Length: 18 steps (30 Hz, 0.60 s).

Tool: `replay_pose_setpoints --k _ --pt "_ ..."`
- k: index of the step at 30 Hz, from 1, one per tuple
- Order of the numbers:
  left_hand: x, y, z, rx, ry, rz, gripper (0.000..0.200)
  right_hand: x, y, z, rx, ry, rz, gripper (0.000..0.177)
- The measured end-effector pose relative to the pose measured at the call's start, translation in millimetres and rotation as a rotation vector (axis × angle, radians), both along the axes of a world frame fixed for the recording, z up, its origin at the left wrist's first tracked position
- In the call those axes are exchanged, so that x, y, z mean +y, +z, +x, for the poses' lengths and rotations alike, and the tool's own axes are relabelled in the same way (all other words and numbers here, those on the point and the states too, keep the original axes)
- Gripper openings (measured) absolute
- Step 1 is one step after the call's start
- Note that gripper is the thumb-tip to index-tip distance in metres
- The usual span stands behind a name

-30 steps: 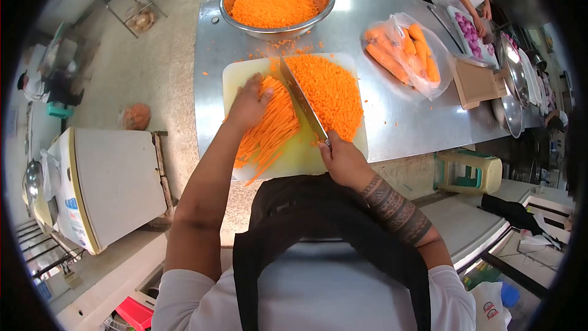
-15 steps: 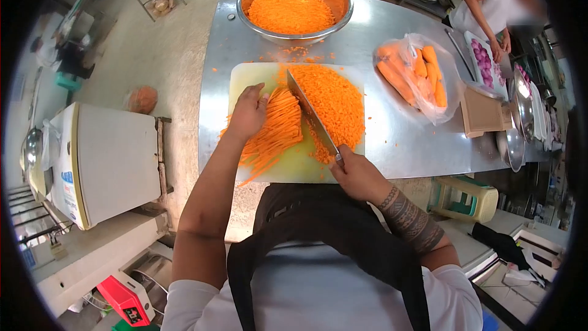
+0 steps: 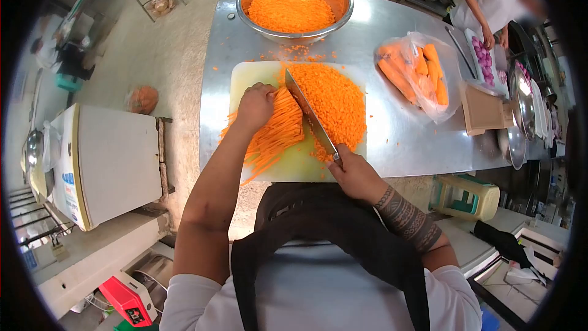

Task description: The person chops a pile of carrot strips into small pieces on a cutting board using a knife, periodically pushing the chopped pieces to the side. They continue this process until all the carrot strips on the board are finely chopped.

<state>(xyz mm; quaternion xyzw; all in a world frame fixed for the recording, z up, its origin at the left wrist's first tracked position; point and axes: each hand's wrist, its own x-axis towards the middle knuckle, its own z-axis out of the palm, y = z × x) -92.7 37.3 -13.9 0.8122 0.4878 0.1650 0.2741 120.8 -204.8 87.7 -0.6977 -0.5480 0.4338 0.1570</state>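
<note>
On pale plastic board point(image 3: 244, 75): thin orange carrot strips point(image 3: 280, 129) at nine o'clock of steel knife point(image 3: 310, 112), fine orange carrot dice point(image 3: 334, 101) at three. Right hand point(image 3: 357, 175) grips knife; left hand point(image 3: 256, 108) curls over strips, grip unclear.

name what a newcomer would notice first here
Probably the orange on the cutting board: carrot strips on the left, a heap of diced carrot on the right, with the right hand holding a knife between them. Beyond the board, a big metal bowl holds more orange pieces; to the right on the metal table lies a plastic bag of carrots.
</note>
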Motion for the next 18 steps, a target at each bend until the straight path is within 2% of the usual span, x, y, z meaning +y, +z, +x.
replay_pose_setpoints --k 4,7,10,13,16,18 --pt "3 -4 -7 0.023 -0.073 0.07 0.023 -4 -4 -13 0.072 -0.055 -0.009 0.032" --pt "0 6 -8 0.069 -0.128 0.042 0.028 -5 -6 -28 0.011 -0.083 -0.047 0.032" --pt "-10 36 -14 -0.005 -0.041 -0.208 0.038 -13 -22 -36 -0.043 -0.111 0.057 0.032" --pt "-15 30 -37 -0.113 -0.041 -0.035 0.052 -15 -22 -47 -0.107 -0.156 0.047 0.031" --pt "-32 25 -72 0.013 -0.13 0.336 0.066 -17 -27 -55 -0.132 -0.211 0.095 0.031" --pt "-64 21 -91 0.014 -0.178 0.391 0.08 -16 -31 -61 -0.145 -0.257 0.133 0.031"
